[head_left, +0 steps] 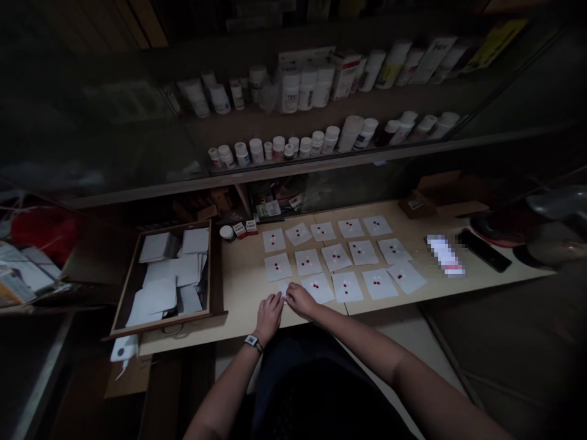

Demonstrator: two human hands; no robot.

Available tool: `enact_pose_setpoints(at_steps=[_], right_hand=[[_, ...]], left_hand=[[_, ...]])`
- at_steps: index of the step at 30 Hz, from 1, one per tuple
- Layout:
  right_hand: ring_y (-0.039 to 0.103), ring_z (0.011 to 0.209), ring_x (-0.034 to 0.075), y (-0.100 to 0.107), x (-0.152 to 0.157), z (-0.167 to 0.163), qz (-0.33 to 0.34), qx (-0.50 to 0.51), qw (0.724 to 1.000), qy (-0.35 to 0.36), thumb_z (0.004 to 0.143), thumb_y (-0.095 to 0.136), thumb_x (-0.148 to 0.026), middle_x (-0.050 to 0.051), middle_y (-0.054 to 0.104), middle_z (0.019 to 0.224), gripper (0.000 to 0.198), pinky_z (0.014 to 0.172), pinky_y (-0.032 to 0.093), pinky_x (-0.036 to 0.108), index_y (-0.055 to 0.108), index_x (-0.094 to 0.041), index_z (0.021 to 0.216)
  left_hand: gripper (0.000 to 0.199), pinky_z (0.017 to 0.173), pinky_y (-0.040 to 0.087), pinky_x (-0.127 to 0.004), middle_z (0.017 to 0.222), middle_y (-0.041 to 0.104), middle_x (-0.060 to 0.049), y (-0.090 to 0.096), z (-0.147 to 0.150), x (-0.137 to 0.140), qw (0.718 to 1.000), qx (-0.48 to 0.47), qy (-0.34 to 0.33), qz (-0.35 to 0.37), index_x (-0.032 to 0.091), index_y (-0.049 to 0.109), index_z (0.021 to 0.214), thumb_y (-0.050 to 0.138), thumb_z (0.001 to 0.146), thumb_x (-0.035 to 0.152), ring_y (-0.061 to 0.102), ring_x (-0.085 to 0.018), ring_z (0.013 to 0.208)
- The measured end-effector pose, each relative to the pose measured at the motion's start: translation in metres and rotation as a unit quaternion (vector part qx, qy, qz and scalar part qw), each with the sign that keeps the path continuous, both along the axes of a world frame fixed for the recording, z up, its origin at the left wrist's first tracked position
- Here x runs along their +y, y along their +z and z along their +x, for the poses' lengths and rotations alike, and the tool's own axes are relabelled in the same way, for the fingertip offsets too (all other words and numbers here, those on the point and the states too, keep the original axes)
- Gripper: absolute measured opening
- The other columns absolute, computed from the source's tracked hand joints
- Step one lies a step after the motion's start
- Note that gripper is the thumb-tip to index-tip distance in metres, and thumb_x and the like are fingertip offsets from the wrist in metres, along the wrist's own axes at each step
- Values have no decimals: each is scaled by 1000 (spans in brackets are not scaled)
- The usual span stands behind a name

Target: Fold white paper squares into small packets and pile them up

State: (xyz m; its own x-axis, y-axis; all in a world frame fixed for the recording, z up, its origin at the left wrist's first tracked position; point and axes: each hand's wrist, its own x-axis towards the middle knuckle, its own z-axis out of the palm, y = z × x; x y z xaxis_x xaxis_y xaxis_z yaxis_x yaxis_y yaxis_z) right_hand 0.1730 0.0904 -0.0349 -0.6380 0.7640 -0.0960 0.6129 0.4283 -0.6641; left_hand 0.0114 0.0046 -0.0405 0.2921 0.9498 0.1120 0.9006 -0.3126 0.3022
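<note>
My left hand [270, 313] and my right hand [300, 299] meet at the table's front edge, fingers closed on a small white paper [284, 288] between them. The hands mostly cover it, so any contents are hidden. A watch-like band [253, 342] is on my left wrist. Close by on the right, a flat white paper square [321, 288] carries red pills and paler ones. Several similar squares lie in rows behind and to the right, among them a left-hand one [277, 267] with red pills.
An open wooden drawer [215, 269] with stacked white papers [158, 293] stands left. A small white bottle [226, 233] and little boxes [245, 228] are behind. Right are a lit phone [444, 254], a dark phone [485, 250] and a carton [444, 189]. Shelved bottles [316, 142] stand above.
</note>
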Motion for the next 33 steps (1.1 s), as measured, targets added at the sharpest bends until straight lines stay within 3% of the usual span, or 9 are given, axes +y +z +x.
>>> enact_pose_setpoints(at_steps=[3, 6, 8, 10, 16, 19, 27, 33], right_hand=[[52, 79, 16, -5, -2, 0, 7, 7, 1000, -3, 83, 57, -14, 3, 54, 80, 12, 74, 41, 27, 59, -15, 71], [52, 81, 17, -8, -4, 2, 10, 13, 1000, -4, 84, 56, -15, 4, 54, 83, 9, 75, 42, 28, 59, -15, 75], [52, 85, 18, -7, -5, 3, 16, 16, 1000, -4, 84, 56, -15, 6, 55, 89, 5, 77, 42, 29, 60, -15, 86], [52, 90, 19, -3, -6, 4, 36, 6, 999, 11, 85, 53, -14, 8, 56, 96, 15, 80, 42, 31, 58, -14, 99], [52, 103, 24, 5, -7, 14, 165, -73, 964, 193, 91, 43, -13, 15, 60, 107, 23, 86, 41, 38, 62, -11, 103], [49, 115, 25, 2, -9, 22, 210, -76, 946, 236, 90, 43, -12, 17, 58, 120, 29, 94, 38, 41, 60, -9, 113], [53, 111, 25, -2, -11, 30, 252, -73, 935, 240, 93, 38, -17, 18, 61, 117, 34, 99, 34, 47, 59, -6, 117], [49, 114, 26, -2, -9, 35, 244, -75, 936, 241, 94, 39, -23, 16, 58, 124, 35, 103, 28, 51, 58, -11, 120]], left_hand=[[41, 90, 41, -45, 135, 51, -12, -2, -8, -2, 996, 56, -65, -1, 19, 49, 130, 42, 89, 14, 46, -28, 119], [42, 97, 36, -48, 137, 49, -13, -3, -13, -3, 993, 80, -86, 1, 17, 46, 133, 42, 91, 18, 43, -27, 124], [41, 101, 33, -49, 138, 48, -13, -3, -15, -3, 992, 82, -95, 4, 17, 46, 133, 41, 92, 21, 40, -27, 128], [41, 104, 31, -49, 138, 48, -13, -3, -15, -3, 992, 76, -102, 5, 17, 46, 133, 40, 93, 22, 38, -26, 131], [39, 106, 31, -52, 134, 51, -14, 0, -15, 3, 993, 29, -111, -4, 16, 50, 129, 41, 91, 16, 39, -27, 131], [37, 105, 35, -51, 130, 54, -16, 3, -15, 7, 993, -8, -112, -17, 15, 53, 125, 42, 89, 15, 43, -27, 128], [24, 102, 36, -48, 114, 63, -11, 8, -9, 16, 996, -50, -74, -6, 20, 61, 109, 44, 92, 18, 53, -23, 115], [18, 99, 38, -45, 100, 64, -8, 9, -6, 24, 996, -63, -60, -1, 20, 64, 96, 47, 91, 15, 57, -20, 101]])
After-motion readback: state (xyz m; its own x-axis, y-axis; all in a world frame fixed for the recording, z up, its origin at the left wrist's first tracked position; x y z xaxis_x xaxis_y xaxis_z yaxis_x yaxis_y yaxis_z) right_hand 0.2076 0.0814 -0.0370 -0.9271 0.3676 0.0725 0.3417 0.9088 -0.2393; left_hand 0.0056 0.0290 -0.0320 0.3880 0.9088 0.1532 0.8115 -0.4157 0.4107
